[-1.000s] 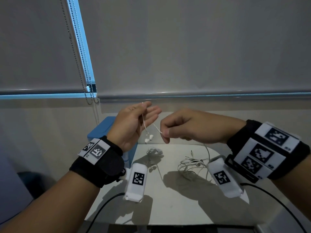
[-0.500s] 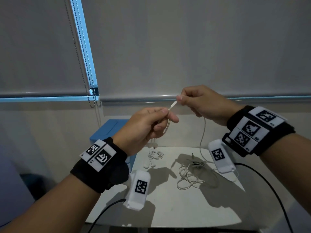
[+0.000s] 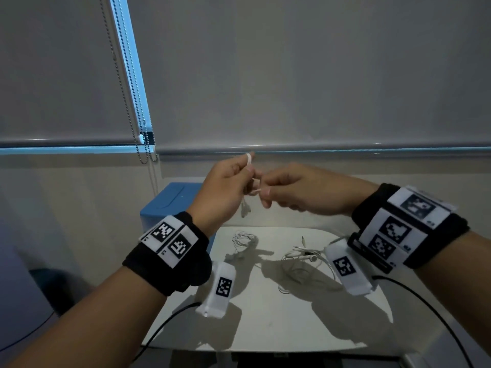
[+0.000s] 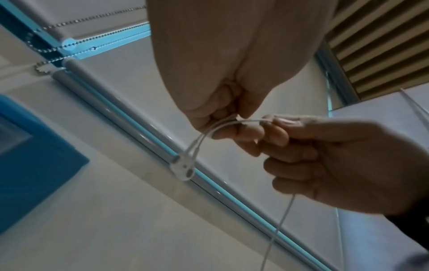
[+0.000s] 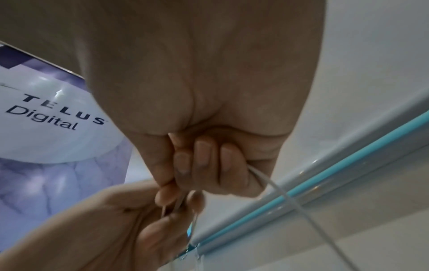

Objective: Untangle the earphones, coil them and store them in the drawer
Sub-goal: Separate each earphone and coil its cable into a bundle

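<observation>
Left hand [image 3: 225, 187]: raised above the table [image 3: 265, 314], grip pinched on a white earphone cord [image 4: 209, 132] – two earbuds [image 4: 183, 168] dangle below the fingers.
Right hand [image 3: 305, 192]: touching the left, grip clenched on the same cord, which trails down from the fist.
Small coil [image 3: 243, 239]: on the table, far left part.
Tangled earphones [image 3: 300, 261]: on the table, right of the coil.
Blue box [image 3: 170, 200]: beyond the table's left corner.

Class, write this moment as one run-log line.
stage: coiling | left hand: pinches earphone cable, earbuds dangling | right hand: grips same cable | table: two more earphone bundles | drawer: not seen
</observation>
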Demonstrator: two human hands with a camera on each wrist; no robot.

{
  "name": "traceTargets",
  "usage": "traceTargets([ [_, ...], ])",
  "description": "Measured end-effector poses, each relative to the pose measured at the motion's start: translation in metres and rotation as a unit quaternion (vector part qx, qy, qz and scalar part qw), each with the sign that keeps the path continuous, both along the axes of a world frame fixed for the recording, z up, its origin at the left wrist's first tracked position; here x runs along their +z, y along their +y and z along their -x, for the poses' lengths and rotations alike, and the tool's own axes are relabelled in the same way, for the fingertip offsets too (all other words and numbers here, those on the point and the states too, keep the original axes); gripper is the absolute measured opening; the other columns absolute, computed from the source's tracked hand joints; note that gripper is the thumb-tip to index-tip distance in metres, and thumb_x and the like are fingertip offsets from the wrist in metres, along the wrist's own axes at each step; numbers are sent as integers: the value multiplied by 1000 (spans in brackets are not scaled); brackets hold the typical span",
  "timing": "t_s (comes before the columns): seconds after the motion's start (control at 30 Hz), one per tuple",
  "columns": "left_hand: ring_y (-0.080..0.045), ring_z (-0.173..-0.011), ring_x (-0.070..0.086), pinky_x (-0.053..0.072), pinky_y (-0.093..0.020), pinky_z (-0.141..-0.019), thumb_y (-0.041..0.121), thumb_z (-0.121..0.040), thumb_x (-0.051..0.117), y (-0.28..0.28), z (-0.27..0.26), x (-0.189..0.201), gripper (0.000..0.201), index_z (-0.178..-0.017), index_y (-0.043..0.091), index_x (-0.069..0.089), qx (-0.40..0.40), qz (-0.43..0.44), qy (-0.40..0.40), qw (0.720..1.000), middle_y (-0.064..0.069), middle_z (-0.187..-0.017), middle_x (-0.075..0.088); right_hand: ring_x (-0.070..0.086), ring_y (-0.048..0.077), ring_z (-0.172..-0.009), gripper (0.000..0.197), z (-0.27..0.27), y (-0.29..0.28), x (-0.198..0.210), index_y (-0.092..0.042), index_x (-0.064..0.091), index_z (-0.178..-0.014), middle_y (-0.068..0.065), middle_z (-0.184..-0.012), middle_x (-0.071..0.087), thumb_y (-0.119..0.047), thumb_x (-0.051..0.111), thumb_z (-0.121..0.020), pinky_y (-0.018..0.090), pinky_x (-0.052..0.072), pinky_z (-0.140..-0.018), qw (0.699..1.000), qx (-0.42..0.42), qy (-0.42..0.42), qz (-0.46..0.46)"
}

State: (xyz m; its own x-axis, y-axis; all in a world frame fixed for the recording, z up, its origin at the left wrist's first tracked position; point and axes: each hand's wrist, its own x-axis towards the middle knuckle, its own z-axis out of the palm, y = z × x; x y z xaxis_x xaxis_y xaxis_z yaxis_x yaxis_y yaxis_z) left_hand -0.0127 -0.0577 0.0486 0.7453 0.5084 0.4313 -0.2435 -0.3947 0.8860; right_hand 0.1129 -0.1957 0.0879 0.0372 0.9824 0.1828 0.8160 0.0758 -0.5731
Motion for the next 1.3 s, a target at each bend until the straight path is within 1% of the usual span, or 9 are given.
traceTargets([
  [0.13,-14,-55,38,32,-25,-53,22,-111,39,-6,1,-1,36,-113,3,70,-14,-51,55,997,-4,-63,56,42,-2,-50,26,-17,1,18,-6,66,-83,-16,-56,53,-16,54,-104,14,35,-52,994,-51,31,-88],
  [0.3,-14,-53,22,18,-25,-50,14,-110,36,-6,8,8,38,-107,-5,68,-104,30,19,994,-1,-58,34,35,9,-53,30,-42,11,3,-15,62,-78,-8,-59,41,-22,52,-105,25,30,-52,985,-105,80,-109],
  [0.4,-10,-49,45,37,-18,-52,15,-109,39,-4,13,15,33,-123,-1,65,-106,81,-32,990,-2,-65,58,34,10,-53,32,-43,11,-20,-16,59,-79,-11,-59,40,-26,48,-107,25,28,-51,989,-90,105,-56],
  [0.5,-13,-84,76,58,-18,-74,13,-109,43,0,14,16,32,-134,0,56,-83,141,-81,983,-11,-97,79,37,2,-50,31,-24,6,-33,-12,61,-81,-14,-57,43,-22,48,-107,20,33,-51,997,-41,64,-3],
  [0.6,-20,-108,74,59,-23,-87,10,-109,42,3,11,13,36,-144,-1,46,-51,159,-104,980,-16,-114,76,39,0,-51,31,-3,1,-29,-8,63,-82,-16,-55,44,-20,49,-107,15,35,-54,998,18,24,53],
  [0.7,-18,-94,76,59,-27,-90,11,-110,40,6,9,6,35,-143,3,48,-9,57,-51,997,-9,-103,79,43,-2,-52,28,8,-5,-7,-6,65,-82,-20,-54,49,-16,52,-105,11,35,-55,999,37,0,29],
  [0.9,-13,-56,39,34,-22,-54,18,-110,38,-4,12,4,34,-117,5,70,-56,-41,17,997,-4,-63,57,44,-1,-52,27,-18,0,33,-10,67,-82,-12,-59,58,-19,54,-104,18,36,-56,992,-59,-22,-112],
  [1.07,-13,-54,30,20,-29,-56,15,-110,36,-9,14,13,38,-122,-6,66,-129,8,0,992,-2,-59,42,35,2,-51,31,-37,11,12,-18,62,-77,-17,-53,43,-24,53,-105,26,32,-54,986,-102,36,-127],
  [1.3,-18,-89,77,59,-23,-77,12,-109,40,-10,13,19,36,-141,-3,48,-95,120,-100,983,-12,-98,79,44,-3,-55,28,-13,11,-26,-17,63,-82,-19,-60,50,-22,51,-106,23,36,-62,997,-49,41,-53],
])
